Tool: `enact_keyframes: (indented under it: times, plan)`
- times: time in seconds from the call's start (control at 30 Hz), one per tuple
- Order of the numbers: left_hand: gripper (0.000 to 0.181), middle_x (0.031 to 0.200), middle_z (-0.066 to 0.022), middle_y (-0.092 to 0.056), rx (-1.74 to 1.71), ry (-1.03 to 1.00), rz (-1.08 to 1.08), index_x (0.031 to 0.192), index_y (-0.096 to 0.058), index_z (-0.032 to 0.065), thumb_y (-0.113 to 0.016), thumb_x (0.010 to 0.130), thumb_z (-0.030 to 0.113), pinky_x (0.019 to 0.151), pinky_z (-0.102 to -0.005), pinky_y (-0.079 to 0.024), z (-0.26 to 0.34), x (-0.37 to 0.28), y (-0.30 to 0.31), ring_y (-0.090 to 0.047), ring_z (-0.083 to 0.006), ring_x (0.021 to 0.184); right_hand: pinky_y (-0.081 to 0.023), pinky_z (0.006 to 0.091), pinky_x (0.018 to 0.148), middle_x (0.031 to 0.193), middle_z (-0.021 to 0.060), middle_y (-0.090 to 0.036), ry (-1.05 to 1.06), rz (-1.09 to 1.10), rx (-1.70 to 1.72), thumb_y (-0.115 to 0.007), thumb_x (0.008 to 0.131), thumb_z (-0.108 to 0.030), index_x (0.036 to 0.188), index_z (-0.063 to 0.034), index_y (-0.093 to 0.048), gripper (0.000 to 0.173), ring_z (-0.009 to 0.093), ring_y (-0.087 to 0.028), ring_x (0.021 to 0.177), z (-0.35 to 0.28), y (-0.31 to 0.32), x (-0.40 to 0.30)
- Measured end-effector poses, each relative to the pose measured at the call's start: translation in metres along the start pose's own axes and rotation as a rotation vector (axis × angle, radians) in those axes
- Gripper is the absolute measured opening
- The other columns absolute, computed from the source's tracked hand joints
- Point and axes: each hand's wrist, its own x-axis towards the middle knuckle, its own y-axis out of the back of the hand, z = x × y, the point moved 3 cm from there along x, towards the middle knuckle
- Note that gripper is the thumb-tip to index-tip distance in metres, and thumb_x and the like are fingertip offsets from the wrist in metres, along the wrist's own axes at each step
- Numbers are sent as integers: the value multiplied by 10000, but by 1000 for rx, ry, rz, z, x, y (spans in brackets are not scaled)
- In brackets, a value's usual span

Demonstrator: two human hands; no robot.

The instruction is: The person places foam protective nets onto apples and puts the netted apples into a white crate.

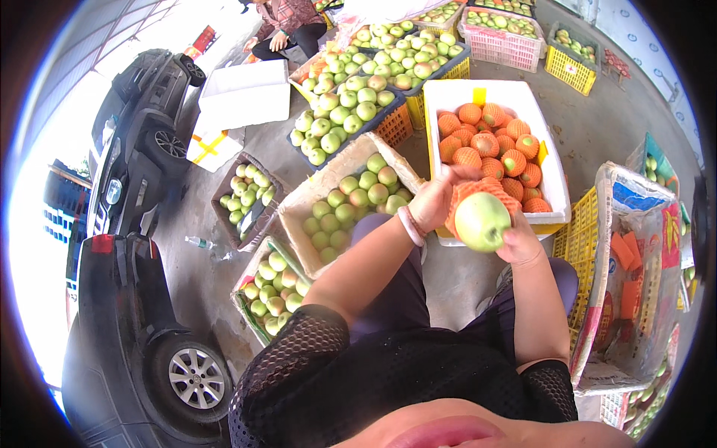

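Observation:
A green apple [480, 222], partly inside an orange foam net sleeve [488, 189], is between my hands in front of me. My left hand [440, 196], with a pink band at the wrist, is at the sleeve's left and upper side; its fingertips are partly hidden and blurred. My right hand [520, 241] grips the apple from the right, thumb on its lower side. Just beyond stands a white foam box [532, 106] of fruit in orange net sleeves [485, 144]. Left of my left hand, a worn, lined box [297, 215] holds bare apples [358, 196].
Crates of apples [347, 112] stand ahead, where a person [288, 25] crouches. A cardboard-lined yellow crate [582, 241] with orange pieces stands at right. More apples lie in a basket [224, 196] and a box [241, 291] at left. Parked cars [129, 291] stand farther left.

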Motion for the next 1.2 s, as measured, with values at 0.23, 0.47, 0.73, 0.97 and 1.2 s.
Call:
enact_keyframes:
  times: [0.23, 0.47, 0.73, 0.97, 1.2]
  plan:
    - [459, 1153, -100, -650, -243, 411, -309, 1258, -533, 1, -650, 894, 256, 936, -351, -516, -13, -15, -23, -642, -206, 1054, -463, 345, 986, 1253, 131, -581, -149, -301, 32, -936, 464, -342, 1363, 76, -394, 1129, 217, -594, 1126, 8, -6, -11]
    - [470, 1151, -107, -650, -302, 245, -375, 1243, -532, -9, -688, 858, 210, 932, -350, -518, -9, -17, -18, -644, -208, 1053, -456, 350, 987, 1262, 135, -570, -173, -246, -20, -926, 459, -365, 1353, 73, -409, 1121, 224, -589, 1126, -3, -8, -9]
    - [430, 1109, -99, -659, -262, 157, -287, 1149, -555, 4, -752, 777, 90, 906, -346, -523, -3, -10, -7, -652, -197, 1013, -463, 311, 953, 1209, 103, -595, -109, -175, -184, -893, 517, -372, 1332, 44, -440, 1021, 190, -589, 1100, -17, 0, -3]
    - [181, 711, 6, -571, 168, -129, 588, 769, -494, 91, -590, 837, -47, 523, -223, -465, -22, 2, 16, -540, -76, 601, -445, 317, 974, 1195, 105, -587, 27, 278, -704, -814, 630, -175, 1315, 12, -451, 797, 168, -563, 1114, -14, 14, 11]
    - [216, 659, 39, -466, 668, -349, 813, 717, -435, 83, -572, 794, -66, 498, -213, -374, -31, 3, 21, -437, -40, 601, -445, 336, 988, 1226, 147, -557, 213, 609, -1014, -812, 691, -132, 1356, 6, -391, 799, 204, -557, 1136, 3, 25, 23]
